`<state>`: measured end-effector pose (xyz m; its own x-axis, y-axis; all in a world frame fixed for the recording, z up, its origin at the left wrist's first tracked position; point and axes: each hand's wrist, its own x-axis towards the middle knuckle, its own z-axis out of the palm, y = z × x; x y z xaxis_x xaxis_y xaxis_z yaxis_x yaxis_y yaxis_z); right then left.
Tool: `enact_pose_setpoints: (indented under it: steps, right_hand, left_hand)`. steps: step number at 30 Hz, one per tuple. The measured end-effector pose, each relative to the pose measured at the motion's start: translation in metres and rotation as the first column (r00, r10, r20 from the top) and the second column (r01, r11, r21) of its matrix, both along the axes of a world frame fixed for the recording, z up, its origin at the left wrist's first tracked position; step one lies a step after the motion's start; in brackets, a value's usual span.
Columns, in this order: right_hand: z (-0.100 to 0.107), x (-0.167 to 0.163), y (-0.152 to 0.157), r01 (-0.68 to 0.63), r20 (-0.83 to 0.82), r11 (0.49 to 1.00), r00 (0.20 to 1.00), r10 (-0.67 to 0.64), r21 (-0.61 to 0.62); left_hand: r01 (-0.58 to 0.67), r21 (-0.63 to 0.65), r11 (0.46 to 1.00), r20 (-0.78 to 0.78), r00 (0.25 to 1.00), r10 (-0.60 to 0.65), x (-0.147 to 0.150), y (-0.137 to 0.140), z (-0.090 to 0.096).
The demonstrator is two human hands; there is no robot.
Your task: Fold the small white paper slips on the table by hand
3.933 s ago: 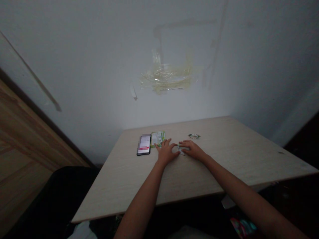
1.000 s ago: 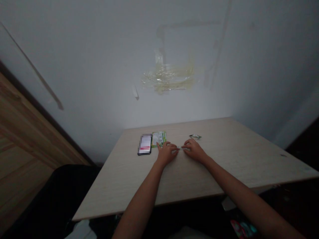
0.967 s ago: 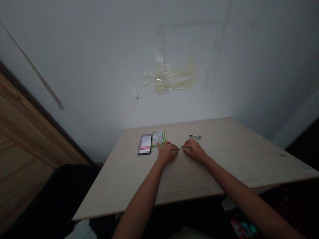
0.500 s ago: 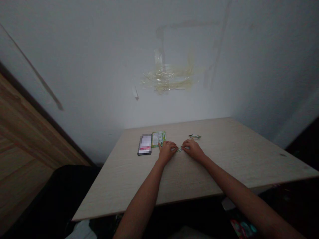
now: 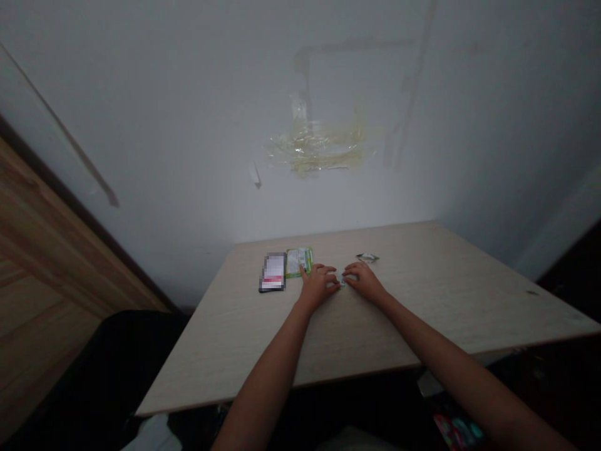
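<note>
My left hand [image 5: 320, 287] and my right hand [image 5: 364, 280] meet over the middle of the table, fingertips bent inward. Between them is a small pale piece with green marks [image 5: 342, 280], mostly covered by the fingers; its kind is too small to make out. Both hands pinch it from opposite sides. Just left of my left hand lies a green and white printed packet or card [image 5: 299, 260], flat on the table. A dark-edged phone [image 5: 273, 272] with a blurred screen lies beside it. Beyond my right hand rests a small folded green and white scrap [image 5: 367, 257].
The light wooden table [image 5: 211, 351] meets a grey wall [image 5: 188, 138] at its back edge. Crumpled clear tape [image 5: 319, 150] sticks to the wall. A black chair or cloth [image 5: 107, 363] stands at the left, near a wooden door [image 5: 28, 250].
The fingers of my left hand have spread and shifted slightly, and the small piece between my hands has turned a little. The packet, phone and scrap have stayed in place.
</note>
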<state>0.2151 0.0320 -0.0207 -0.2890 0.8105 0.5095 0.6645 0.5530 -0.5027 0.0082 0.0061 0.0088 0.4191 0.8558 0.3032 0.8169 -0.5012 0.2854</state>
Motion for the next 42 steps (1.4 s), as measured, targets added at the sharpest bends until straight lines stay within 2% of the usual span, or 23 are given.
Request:
enact_pose_setpoints:
  steps: [4,10,21,28,42]
  right_hand:
    - [-0.003,0.002,0.0,-0.018,0.036,1.0,0.999,0.018,0.002]
    - [-0.004,0.002,-0.004,0.004,0.054,1.0,0.999,-0.004,0.0]
    - [0.002,-0.007,-0.014,0.031,0.084,0.999,0.996,-0.029,-0.016]
    - [0.005,-0.008,-0.017,0.05,0.124,0.998,0.991,-0.046,-0.033]
    - [0.012,-0.015,-0.026,0.116,0.196,0.993,0.975,-0.108,-0.029]
  left_hand:
    - [0.024,-0.061,0.998,-0.013,1.0,-0.025,0.0,0.002,-0.003]
    - [-0.028,-0.151,0.988,-0.024,0.999,0.024,-0.001,0.002,-0.001]
    - [-0.068,-0.077,0.995,-0.01,0.998,0.068,-0.004,0.004,-0.007]
    - [-0.114,-0.109,0.987,-0.034,0.993,0.111,-0.006,0.005,-0.006]
    - [-0.174,-0.09,0.981,-0.057,0.984,0.17,-0.001,0.002,-0.002]
